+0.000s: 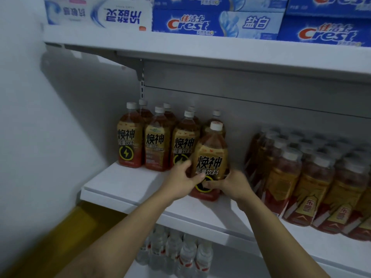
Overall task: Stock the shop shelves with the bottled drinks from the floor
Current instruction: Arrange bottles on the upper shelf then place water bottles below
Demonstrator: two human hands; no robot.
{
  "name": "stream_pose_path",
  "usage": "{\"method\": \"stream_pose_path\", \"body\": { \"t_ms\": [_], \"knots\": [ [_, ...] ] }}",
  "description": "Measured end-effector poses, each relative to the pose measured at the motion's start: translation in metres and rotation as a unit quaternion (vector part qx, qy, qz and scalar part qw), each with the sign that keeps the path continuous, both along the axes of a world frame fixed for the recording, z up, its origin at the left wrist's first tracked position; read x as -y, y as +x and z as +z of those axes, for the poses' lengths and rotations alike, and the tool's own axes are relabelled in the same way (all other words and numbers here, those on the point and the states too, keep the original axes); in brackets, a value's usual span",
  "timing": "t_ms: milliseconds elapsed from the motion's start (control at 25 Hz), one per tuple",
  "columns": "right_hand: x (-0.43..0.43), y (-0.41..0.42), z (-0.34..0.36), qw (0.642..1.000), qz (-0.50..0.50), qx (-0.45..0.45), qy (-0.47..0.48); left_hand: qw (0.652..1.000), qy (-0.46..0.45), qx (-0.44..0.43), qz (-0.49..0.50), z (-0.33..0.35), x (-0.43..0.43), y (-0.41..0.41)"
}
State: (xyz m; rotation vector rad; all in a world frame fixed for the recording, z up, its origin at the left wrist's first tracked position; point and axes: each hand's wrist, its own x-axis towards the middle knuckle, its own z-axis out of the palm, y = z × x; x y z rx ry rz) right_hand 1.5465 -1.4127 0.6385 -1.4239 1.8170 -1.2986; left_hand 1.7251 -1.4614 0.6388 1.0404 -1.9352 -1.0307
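A brown energy drink bottle [210,157] with a gold label and white cap stands on the middle white shelf [128,189], near its front edge. My left hand [180,180] grips its lower left side. My right hand [232,184] grips its lower right side, fingers curled over the label's lightning mark. Behind and to the left, several matching bottles [154,145] stand in two rows against the back panel.
A shrink-wrapped pack of amber drinks [301,183] fills the shelf to the right. Toothpaste boxes [216,23] lie on the shelf above. Clear water bottles [180,253] stand on the shelf below. A white wall closes the left; a yellow floor strip [66,233] shows below.
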Motion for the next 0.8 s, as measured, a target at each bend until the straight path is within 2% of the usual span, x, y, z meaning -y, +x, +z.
{"method": "stream_pose_path", "body": {
  "t_ms": [200,320,600,800],
  "knots": [
    [0.022,-0.007,0.008,0.997,-0.073,0.030,-0.004,0.999,0.041,0.026,-0.008,0.004,0.008,-0.010],
    [0.039,-0.016,0.009,0.994,-0.104,-0.001,0.026,0.998,0.034,0.046,0.022,0.007,0.020,-0.002],
    [0.065,-0.014,0.002,0.993,-0.092,-0.050,0.046,0.996,-0.001,0.084,0.018,0.013,0.040,0.005],
    [0.080,-0.013,0.002,0.989,-0.080,-0.098,0.083,0.998,0.011,0.062,-0.024,0.010,0.052,0.001]
  ]
}}
